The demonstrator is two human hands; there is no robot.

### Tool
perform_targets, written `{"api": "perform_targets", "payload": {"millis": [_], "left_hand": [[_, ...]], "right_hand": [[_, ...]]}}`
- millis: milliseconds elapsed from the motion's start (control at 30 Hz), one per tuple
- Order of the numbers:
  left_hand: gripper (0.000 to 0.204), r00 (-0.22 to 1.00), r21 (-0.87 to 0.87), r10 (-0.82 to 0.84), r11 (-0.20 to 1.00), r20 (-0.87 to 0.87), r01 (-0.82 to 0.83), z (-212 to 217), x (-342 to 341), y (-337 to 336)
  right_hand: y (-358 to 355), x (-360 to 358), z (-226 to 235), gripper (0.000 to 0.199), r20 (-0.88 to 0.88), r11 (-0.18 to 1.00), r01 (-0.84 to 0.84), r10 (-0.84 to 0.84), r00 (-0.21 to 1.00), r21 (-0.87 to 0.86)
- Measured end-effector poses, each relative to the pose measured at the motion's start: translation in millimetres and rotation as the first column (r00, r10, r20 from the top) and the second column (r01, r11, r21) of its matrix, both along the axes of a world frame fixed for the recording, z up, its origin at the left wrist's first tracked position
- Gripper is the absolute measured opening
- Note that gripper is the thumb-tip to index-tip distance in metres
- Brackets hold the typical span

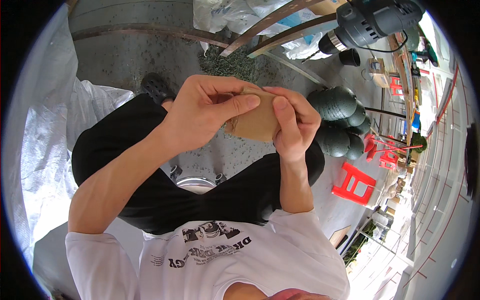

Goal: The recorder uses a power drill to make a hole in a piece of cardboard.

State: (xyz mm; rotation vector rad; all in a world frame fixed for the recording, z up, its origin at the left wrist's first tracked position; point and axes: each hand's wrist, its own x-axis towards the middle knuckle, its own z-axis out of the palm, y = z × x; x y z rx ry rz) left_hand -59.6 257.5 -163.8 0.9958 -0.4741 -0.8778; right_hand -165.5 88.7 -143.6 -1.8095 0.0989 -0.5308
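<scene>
In front of me, above my lap, I hold a folded piece of brown cardboard [253,120]; a ragged edge shows at its lower left. My left hand [200,111] grips its upper left side, thumb lying on the front face. On the other side my right hand [295,117] pinches the upper right, its thumb pressed on the face and the fingers curled behind. Both thumbs are close together near the top edge. The back of the cardboard is hidden.
A black drill [372,25] with its bit is at the upper right, near curved metal bars [285,25]. Dark green rounded shapes [335,122] are stacked to the right, beyond them a red stool [354,184]. White sheeting [47,150] hangs at left. Dark scraps [227,66] litter the floor.
</scene>
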Motion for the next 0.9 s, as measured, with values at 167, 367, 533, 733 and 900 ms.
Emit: {"api": "perform_targets", "payload": {"millis": [167,367,533,733,900], "left_hand": [[0.025,1.0,0.039,0.025,0.999,0.008,-0.025,7.3,-2.7,8.1],[0.025,0.991,0.04,0.008,0.999,0.137,-0.014,18.4,-0.5,16.6],[0.021,0.945,0.07,-0.071,0.996,0.32,0.051,50.6,-4.5,22.3],[0.015,0.655,0.05,-0.024,0.999,0.755,-0.021,70.6,-11.3,25.7],[0.015,0.523,-0.026,0.088,0.992,0.848,-0.125,77.6,-14.2,2.3]], "right_hand": [[11.1,2.6,10.8,0.028,-0.156,0.948,-0.029,0.082,0.984,0.318],[6.8,-9.8,53.0,0.034,-0.419,0.972,-0.161,0.221,0.881,0.174],[3.0,-18.9,86.3,0.03,-0.418,0.964,-0.247,0.185,0.889,-0.097],[25.2,-18.1,145.3,0.017,-0.512,0.57,-0.488,0.133,0.849,-0.661],[27.3,-24.0,160.3,0.025,-0.522,0.411,-0.447,-0.084,0.849,-0.794]]}}
